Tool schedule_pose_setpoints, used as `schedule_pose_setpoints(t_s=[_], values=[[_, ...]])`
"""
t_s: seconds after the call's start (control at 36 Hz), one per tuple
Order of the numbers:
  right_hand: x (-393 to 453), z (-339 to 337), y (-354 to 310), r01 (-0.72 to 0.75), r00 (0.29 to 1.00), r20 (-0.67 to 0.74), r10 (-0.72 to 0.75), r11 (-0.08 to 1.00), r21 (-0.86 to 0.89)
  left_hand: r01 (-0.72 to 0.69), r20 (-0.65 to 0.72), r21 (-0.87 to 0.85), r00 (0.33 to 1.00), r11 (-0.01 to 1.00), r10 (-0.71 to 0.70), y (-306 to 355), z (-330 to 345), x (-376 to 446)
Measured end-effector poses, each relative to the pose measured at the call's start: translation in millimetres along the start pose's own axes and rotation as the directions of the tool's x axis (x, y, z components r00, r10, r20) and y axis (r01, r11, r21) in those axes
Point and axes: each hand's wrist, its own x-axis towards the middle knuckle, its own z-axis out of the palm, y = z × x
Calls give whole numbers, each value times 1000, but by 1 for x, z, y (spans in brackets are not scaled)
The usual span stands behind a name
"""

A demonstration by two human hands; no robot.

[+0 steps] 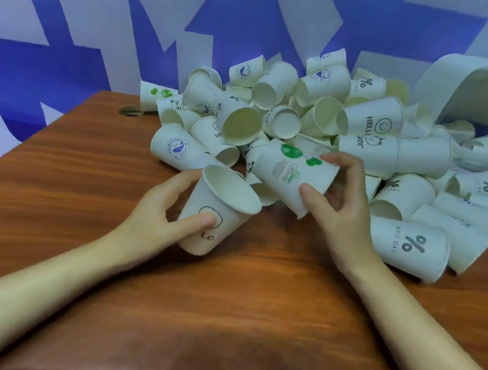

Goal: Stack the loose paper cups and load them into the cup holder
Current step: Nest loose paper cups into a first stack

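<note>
My left hand (160, 216) grips a white paper cup (218, 212) with a black outline drawing, mouth tilted up and to the right. My right hand (337, 205) holds a second white cup with green prints (290, 172), lying on its side at the front of the pile, thumb on its near wall and fingers over its base end. A large heap of loose white paper cups (321, 117) with assorted prints covers the far right of the wooden table (222, 305). I see no cup holder in this view.
A white bin or bag (478, 90) lies tipped on its side at the back right behind the heap. A cable hole (129, 110) sits near the table's far left edge. A blue and white patterned wall stands behind.
</note>
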Motion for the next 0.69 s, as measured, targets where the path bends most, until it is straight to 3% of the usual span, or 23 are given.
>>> schedule_pose_setpoints(t_s=[0.14, 0.36, 0.69], values=[[1, -9, -5, 23, 999, -30, -22, 999, 49, -10, -31, -121, 1000, 993, 6, 8, 7, -4], [0, -16, -10, 6, 1000, 20, -9, 992, 126, 43, -1, -72, 999, 996, -44, 11, 16, 1], [-4, -9, -6, -17, 990, 143, 10, 999, 48, 31, 102, 50, 994, 998, -36, 3, 31, 8]])
